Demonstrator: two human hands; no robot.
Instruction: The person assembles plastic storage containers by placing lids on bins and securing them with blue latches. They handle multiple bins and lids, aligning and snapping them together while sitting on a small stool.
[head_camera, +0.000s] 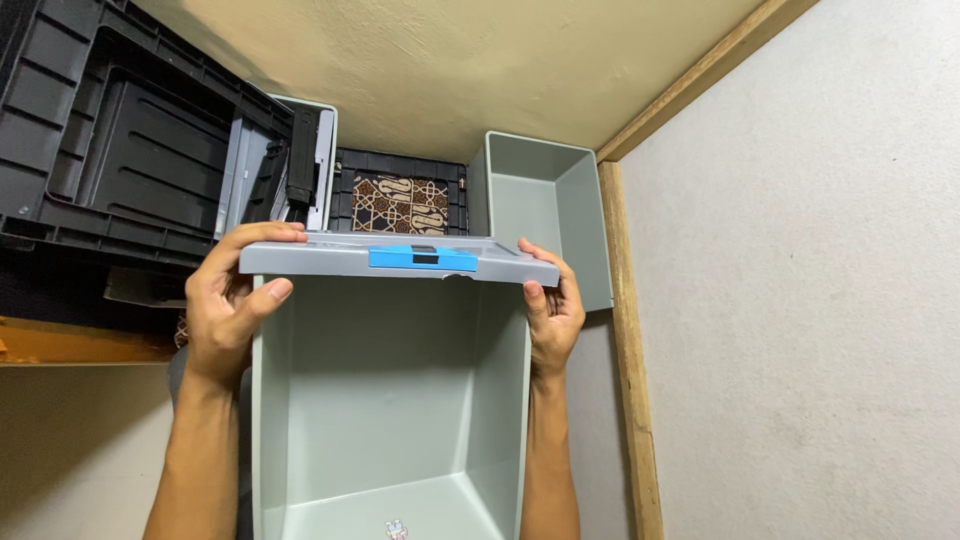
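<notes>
I hold the grey bin (390, 400) by its front rim, at the panel with the blue latch (423, 258). My left hand (232, 305) clamps the left corner; my right hand (552, 305) clamps the right corner, hands well apart. The bin appears empty and lifted in front of me. A second grey bin (545, 205) stands far right; black crates (120, 130) sit far left. I judge the bin not yet set down.

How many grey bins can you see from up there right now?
2. One large grey bin is held between the left hand and right hand; a narrower grey bin stands behind, by the wooden trim. Others may be hidden.
</notes>
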